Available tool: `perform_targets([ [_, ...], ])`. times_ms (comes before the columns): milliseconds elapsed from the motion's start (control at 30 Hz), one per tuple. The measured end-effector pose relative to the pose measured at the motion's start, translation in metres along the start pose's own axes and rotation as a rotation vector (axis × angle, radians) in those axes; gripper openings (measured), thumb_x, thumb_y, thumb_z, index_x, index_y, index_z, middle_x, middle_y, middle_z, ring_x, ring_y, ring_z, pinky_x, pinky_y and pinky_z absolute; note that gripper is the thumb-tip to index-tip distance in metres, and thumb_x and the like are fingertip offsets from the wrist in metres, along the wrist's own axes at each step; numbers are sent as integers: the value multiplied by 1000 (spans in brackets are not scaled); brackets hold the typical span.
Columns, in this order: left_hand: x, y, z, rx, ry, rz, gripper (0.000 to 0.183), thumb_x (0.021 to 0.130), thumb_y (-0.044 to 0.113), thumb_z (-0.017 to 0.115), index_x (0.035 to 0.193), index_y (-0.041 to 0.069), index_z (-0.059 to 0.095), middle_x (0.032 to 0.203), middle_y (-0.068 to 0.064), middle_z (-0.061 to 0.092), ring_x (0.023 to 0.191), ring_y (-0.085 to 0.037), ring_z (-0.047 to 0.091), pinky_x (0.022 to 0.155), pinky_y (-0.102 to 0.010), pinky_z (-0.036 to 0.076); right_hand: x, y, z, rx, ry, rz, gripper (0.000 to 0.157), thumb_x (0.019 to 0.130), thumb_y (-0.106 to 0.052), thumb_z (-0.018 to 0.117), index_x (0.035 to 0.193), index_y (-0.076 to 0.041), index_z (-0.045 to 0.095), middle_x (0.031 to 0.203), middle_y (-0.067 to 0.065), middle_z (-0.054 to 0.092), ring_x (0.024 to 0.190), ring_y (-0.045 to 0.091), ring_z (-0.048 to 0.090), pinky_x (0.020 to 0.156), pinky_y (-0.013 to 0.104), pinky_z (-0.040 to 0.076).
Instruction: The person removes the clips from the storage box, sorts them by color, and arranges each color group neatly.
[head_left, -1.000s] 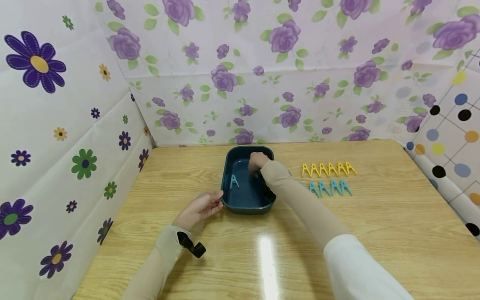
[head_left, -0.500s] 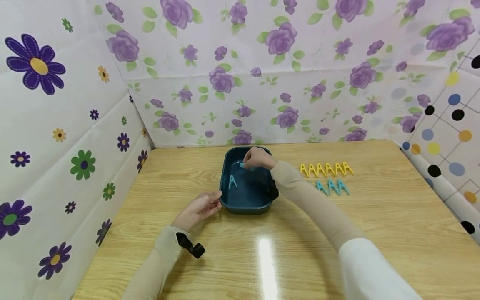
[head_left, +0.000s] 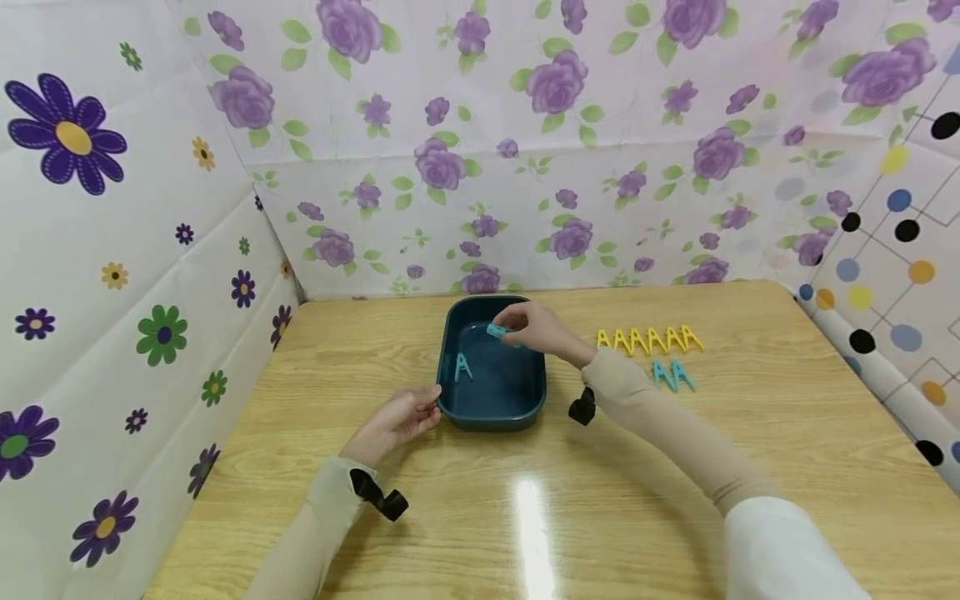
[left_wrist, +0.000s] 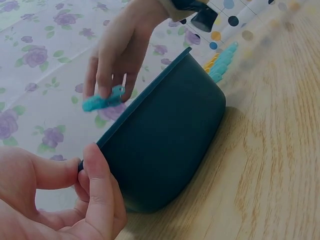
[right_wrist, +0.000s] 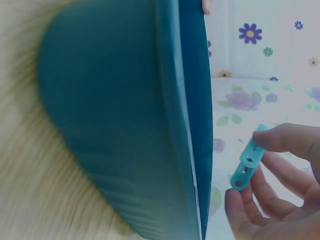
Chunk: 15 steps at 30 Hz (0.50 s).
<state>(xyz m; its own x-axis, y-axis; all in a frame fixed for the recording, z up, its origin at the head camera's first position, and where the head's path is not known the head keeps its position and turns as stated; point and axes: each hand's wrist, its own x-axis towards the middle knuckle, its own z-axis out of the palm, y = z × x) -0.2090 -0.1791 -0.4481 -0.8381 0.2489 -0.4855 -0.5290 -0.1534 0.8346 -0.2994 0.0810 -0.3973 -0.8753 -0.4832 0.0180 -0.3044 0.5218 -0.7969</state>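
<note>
My left hand (head_left: 397, 421) pinches the near left rim of the dark blue basin (head_left: 491, 423) between thumb and fingers; the left wrist view shows this grip up close. Over the basin's far right part, my right hand (head_left: 543, 331) holds a light blue clothespin (right_wrist: 249, 157) between thumb and fingertips, above the rim in both wrist views. Another blue clothespin (head_left: 462, 367) lies inside the basin, toward its left wall. On the table to the right are blue clothespins (head_left: 672, 375), two of them visible. The right forearm may hide others.
Behind the blue ones runs a row of several yellow clothespins (head_left: 649, 340). The wooden table (head_left: 300, 375) ends at a flowered cloth (head_left: 450, 167) at the back. Cloth screens also stand to the left and right. Each wrist wears a black camera strap.
The right hand has shifted to the right and up out of the basin, with the blue clothespin now plainly seen in its fingers. The left hand keeps its hold on the rim.
</note>
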Motion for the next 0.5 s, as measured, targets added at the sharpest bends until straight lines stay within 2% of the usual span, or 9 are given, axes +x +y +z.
perform_targets([
  [133, -1, 1, 2, 5, -4, 0, 12, 94, 15, 51, 97, 3, 50, 76, 0, 54, 71, -10, 53, 68, -19, 50, -16, 2, -5, 5, 58, -49, 22, 85, -18, 65, 107, -18, 64, 109, 4, 63, 99, 20, 60, 82, 35, 51],
  [267, 0, 1, 2, -3, -15, -3, 12, 93, 14, 52, 97, 3, 51, 76, 0, 54, 71, -10, 53, 68, -19, 50, -30, 5, -9, -15, 101, -98, 24, 86, -19, 64, 110, -16, 63, 104, 6, 64, 92, 20, 60, 76, 33, 51],
  [367, 0, 1, 2, -6, -15, -8, 10, 93, 14, 52, 94, 4, 52, 76, 0, 54, 71, -11, 53, 68, -20, 50, -39, 9, -13, -12, 130, -109, 26, 86, -18, 64, 112, -15, 62, 101, 7, 64, 89, 20, 60, 75, 32, 51],
  [500, -1, 0, 0, 8, -20, -5, 11, 94, 15, 52, 94, 4, 52, 75, 0, 54, 71, -10, 54, 67, -19, 50, -47, 14, -15, 2, 174, -99, 29, 86, -20, 64, 114, -15, 61, 104, 6, 64, 92, 19, 59, 78, 33, 52],
])
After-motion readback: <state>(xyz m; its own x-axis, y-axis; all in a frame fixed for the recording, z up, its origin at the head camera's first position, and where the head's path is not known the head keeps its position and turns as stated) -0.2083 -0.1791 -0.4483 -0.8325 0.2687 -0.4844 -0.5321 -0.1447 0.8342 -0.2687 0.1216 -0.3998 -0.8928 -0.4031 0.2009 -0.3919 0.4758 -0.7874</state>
